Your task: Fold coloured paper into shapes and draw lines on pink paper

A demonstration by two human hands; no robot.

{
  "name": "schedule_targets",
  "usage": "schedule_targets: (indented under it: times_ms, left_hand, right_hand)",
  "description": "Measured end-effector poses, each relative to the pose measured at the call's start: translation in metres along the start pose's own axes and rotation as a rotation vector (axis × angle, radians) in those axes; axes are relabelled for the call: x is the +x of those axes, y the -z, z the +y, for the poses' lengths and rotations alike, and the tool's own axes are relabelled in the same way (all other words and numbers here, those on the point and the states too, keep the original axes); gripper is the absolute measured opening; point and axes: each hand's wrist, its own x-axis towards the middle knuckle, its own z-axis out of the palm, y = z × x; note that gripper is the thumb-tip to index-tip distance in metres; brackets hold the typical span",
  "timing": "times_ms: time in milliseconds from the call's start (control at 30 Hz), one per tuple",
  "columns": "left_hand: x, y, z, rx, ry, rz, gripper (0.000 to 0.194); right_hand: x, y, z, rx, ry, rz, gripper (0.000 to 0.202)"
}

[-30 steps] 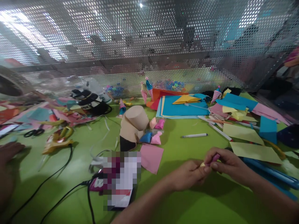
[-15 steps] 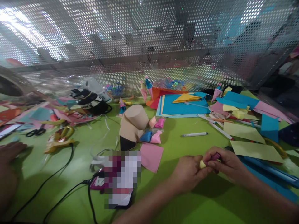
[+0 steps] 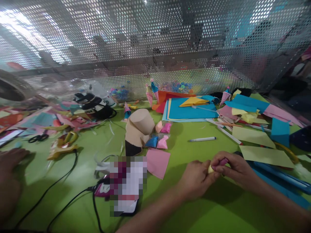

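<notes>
Close together low on the right of the head view are my left hand (image 3: 197, 178) and my right hand (image 3: 236, 170). Both are closed around one small piece, pale yellow at one end and pinkish purple (image 3: 224, 161) at the other; whether it is paper or clay I cannot tell. My fingers hide its middle. Left of my left hand lies a square of pink paper (image 3: 157, 162). A capped white pen (image 3: 202, 139) rests beyond my hands. Pale yellow paper strips (image 3: 266, 157) are beside my right hand.
Another person's hand (image 3: 12, 161) rests at the left edge. Nearby are a yellow glue gun (image 3: 62, 147), black scissors (image 3: 38, 138), cables and a blurred-out phone (image 3: 130, 184). A tape roll (image 3: 142, 121), small packets (image 3: 162, 141) and blue paper sheets (image 3: 187, 111) stand further back, before a perforated metal screen (image 3: 155, 48).
Almost nothing differs. My right fingers have shifted slightly on the small piece, and its purple end is turned a little. The other person's hand has moved slightly.
</notes>
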Motion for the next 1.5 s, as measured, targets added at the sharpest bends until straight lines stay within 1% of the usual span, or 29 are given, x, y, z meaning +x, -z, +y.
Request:
schedule_targets:
  times_ms: [133,367,533,767,900,1000,1200,1400,1500]
  left_hand:
    - [0.0,-0.002,0.0,-0.025,0.051,0.015,0.062]
    - [0.0,-0.002,-0.005,-0.071,0.021,0.043,0.065]
    - [0.001,0.002,-0.005,-0.166,0.048,0.005,0.059]
    - [0.007,0.007,-0.002,-0.029,0.132,-0.101,0.058]
    - [0.008,0.009,0.0,-0.021,0.121,-0.11,0.054]
    - [0.007,0.01,0.001,-0.043,0.123,-0.118,0.053]
    - [0.006,0.011,0.002,-0.084,0.131,-0.144,0.052]
    - [0.006,0.009,0.0,-0.161,0.101,-0.113,0.052]
    - [0.005,0.01,-0.001,-0.21,0.078,-0.112,0.051]
  right_hand:
    - [0.0,-0.001,0.004,0.032,-0.033,0.023,0.011]
    - [-0.001,-0.002,0.005,0.008,-0.029,0.032,0.012]
    - [0.002,0.001,0.008,0.07,-0.061,0.022,0.013]
    - [0.004,0.0,0.012,0.162,-0.119,0.037,0.015]
    - [0.002,-0.001,0.013,0.189,-0.122,0.075,0.015]
    - [0.002,0.0,0.013,0.198,-0.125,0.081,0.016]
    - [0.001,0.0,0.007,0.166,-0.113,0.118,0.019]
    - [-0.001,-0.001,0.003,0.158,-0.126,0.147,0.023]
    - [0.001,0.002,0.001,0.232,-0.122,0.208,0.023]
